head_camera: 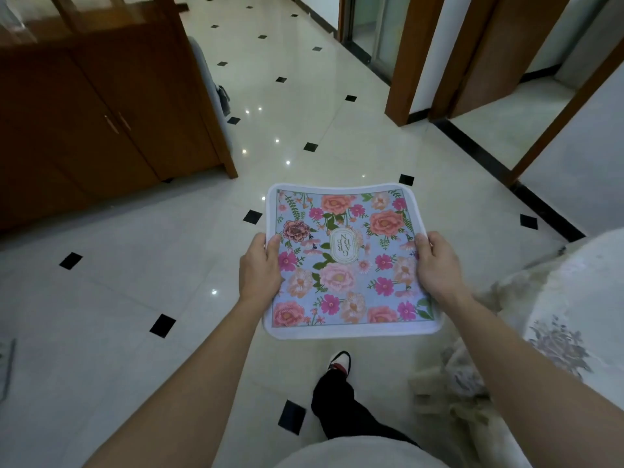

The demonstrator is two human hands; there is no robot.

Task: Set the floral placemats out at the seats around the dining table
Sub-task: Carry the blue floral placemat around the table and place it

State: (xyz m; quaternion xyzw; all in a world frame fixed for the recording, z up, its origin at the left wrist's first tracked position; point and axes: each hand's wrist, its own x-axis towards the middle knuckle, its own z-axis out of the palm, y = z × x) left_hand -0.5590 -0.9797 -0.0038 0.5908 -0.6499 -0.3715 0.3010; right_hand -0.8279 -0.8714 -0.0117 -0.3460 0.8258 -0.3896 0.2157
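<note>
The floral placemat (344, 261) is held flat and face up in the air over the tiled floor (135, 265), in front of the person's body, not on any seat's place yet. The left hand (261, 268) grips its left edge and the right hand (435, 265) its right edge. The fingers (274, 244) are clamped on the mat, thumbs on top and the rest hidden beneath. Whether it is one mat or several stacked, I cannot tell. The cloth-covered worktop (580, 298) shows only at the right, near the right forearm, with no mat on the visible part. By my reckoning, laying this mat remains to be done. A wooden cabinet (101, 113) stands well apart on the left.
</note>
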